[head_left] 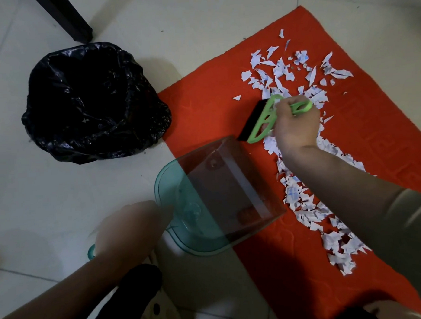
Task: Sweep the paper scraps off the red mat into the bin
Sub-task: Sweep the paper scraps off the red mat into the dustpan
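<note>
Head view: my right hand point(297, 124) grips the green brush point(263, 119), with its black edge facing the dustpan point(218, 195). The paper scraps point(303, 198) lie on the red mat point(202, 116) in a long band. It passes under this hand, the nearer one, roughly parallel to the dustpan lip. My left hand point(130, 230) holds the dustpan handle. The bin point(41, 128) sits beyond my left hand, well apart from the scraps.
</note>
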`<state>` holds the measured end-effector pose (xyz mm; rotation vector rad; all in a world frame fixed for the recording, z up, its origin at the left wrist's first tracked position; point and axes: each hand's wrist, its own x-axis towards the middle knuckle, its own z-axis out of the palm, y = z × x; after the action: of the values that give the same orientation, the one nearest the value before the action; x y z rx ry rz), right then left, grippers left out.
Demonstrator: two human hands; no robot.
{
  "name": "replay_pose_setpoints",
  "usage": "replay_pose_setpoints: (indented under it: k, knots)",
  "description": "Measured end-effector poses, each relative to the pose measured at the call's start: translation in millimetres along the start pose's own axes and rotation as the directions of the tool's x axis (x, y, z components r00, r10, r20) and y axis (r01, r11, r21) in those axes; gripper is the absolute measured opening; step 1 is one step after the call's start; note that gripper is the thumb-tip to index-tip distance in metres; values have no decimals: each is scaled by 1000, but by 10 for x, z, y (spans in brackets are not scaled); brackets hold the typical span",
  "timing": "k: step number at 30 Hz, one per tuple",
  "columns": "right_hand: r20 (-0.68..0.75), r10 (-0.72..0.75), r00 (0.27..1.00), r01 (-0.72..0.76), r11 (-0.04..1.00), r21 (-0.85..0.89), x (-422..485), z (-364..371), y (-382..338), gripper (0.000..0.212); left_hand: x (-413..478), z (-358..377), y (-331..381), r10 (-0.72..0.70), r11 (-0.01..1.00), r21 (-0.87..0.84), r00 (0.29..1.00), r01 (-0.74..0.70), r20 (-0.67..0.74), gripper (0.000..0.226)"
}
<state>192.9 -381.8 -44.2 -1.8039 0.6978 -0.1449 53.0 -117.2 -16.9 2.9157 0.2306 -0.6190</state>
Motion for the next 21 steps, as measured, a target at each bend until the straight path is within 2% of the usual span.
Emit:
replay_pose_setpoints:
  k: [2,4,9,12,16,18,21]
  knots:
    - [-99,-19,995,21,1000,16,40,-94,-30,14,-10,6,0,1,1000,-4,1000,-1,-11,53]
    - [-121,-11,993,22,996,85,35,-146,-84,17,-14,6,2,0,1000,-6,1000,0,-23,53]
    - [72,-13,997,-1,981,192,-56,4,-172,9,-24,26,12,2,1000,-4,1000,-2,-16,53]
    - [213,50,976,-114,947,300,-89,148,-214,12,-40,27,4,-14,1000,-14,1000,13,-7,53]
    - [321,117,940,-198,952,233,-92,210,-181,12,-81,23,3,-20,1000,-4,1000,20,-4,54]
    - [255,134,958,-176,973,151,-43,161,-105,12,-92,16,4,-22,1000,-7,1000,22,-4,54]
    - [14,40,999,-40,997,58,7,42,-84,11,-91,10,-11,-24,1000,-17,1000,23,-18,54]
